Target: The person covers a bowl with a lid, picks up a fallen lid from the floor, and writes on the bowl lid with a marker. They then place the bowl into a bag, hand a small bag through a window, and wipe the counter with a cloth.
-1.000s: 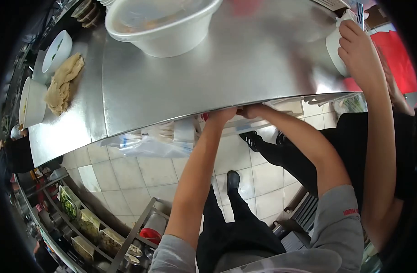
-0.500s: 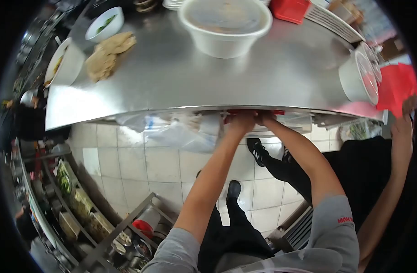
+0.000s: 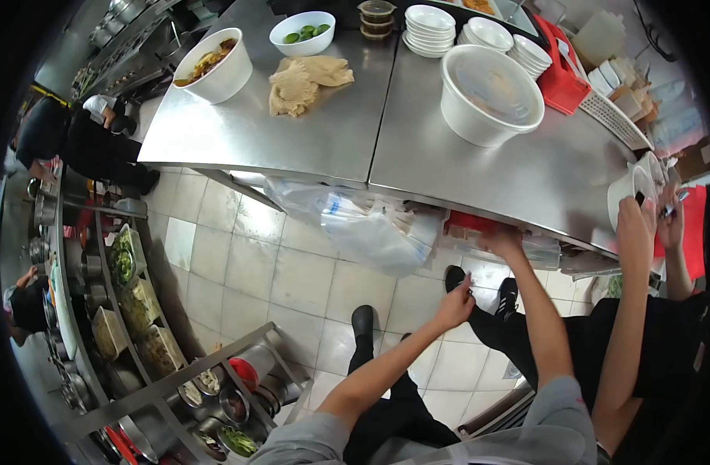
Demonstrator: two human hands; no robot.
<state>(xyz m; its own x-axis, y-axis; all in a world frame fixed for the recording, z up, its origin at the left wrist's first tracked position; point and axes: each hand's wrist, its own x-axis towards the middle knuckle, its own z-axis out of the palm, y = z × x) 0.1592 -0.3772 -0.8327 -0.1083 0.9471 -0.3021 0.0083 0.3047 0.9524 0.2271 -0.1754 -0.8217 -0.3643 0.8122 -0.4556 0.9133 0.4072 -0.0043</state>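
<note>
Below the front edge of the steel table (image 3: 308, 147), my right hand (image 3: 501, 242) reaches to a red container (image 3: 473, 223) in the shelf space; its fingertips are partly hidden, so I cannot tell what they hold. My left hand (image 3: 454, 307) is over the tiled floor, away from the table, with its fingers drawn together; anything in them is too small to make out. Left of the red container hangs a clear plastic bag (image 3: 378, 229). On the tabletop above stands a lidded white tub (image 3: 492, 93).
A co-worker's hands (image 3: 636, 225) are at white tubs on the right. The tabletop also bears a food bowl (image 3: 215, 68), a bowl of green items (image 3: 302, 35), a brown cloth (image 3: 305, 84) and stacked dishes (image 3: 430, 31). A metal rack (image 3: 177, 387) stands lower left.
My left hand has come out from under the table edge toward me. My right hand remains below the edge. The view has turned left, and the co-worker's hands are now at the white tubs.
</note>
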